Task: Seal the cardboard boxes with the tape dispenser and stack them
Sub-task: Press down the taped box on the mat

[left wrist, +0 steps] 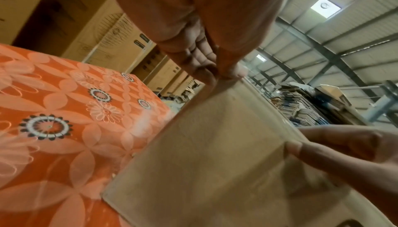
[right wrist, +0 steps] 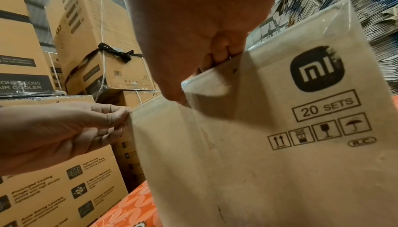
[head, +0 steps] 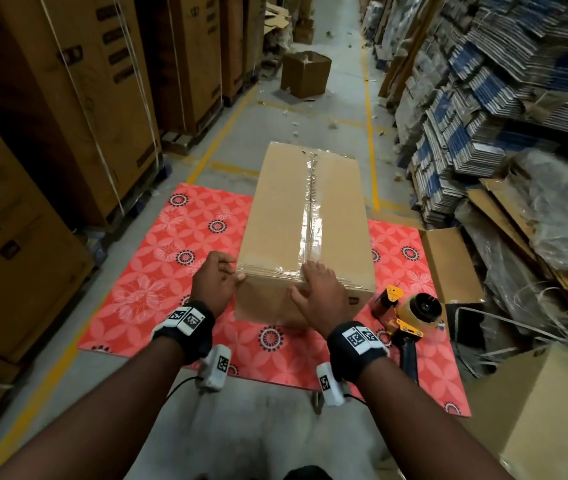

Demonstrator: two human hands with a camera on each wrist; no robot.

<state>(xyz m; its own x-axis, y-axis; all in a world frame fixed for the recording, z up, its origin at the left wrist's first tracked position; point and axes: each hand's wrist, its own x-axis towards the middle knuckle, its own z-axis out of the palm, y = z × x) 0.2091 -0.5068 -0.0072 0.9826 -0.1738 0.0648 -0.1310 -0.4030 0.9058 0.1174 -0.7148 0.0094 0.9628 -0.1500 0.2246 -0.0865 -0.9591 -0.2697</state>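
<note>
In the head view, a long cardboard box (head: 305,233) was seen lying on a red floral mat (head: 158,271) spread on the concrete aisle floor (head: 241,441), with a strip of clear tape (head: 311,209) run along its top seam and a further strip across the near top edge. The left hand (head: 214,284) was placed at the near left corner of the box, its fingers loosely bent and its fingertips touching the corner edge. The right hand (head: 317,294) was laid flat over the near edge at the seam, fingers extended onto the top and thumb down the front face. A yellow tape dispenser (head: 410,320) was lying on the mat just beside the box's near right corner, untouched by either hand. An open carton (head: 306,73) stood farther down the aisle. In the left wrist view, the left hand (left wrist: 200,56) was recorded with fingertips pressed on the box (left wrist: 215,154) corner, nothing being gripped; the right hand (left wrist: 344,149) was seen at the lower right, resting on the taped edge. In the right wrist view, the right hand (right wrist: 193,43) was pressed against the taped upper edge of the box (right wrist: 269,162) front face, which bore a logo and a "20 SETS" mark (right wrist: 326,107); the left hand (right wrist: 64,131) was seen at the corner, fingertips bunched against the tape edge.
</note>
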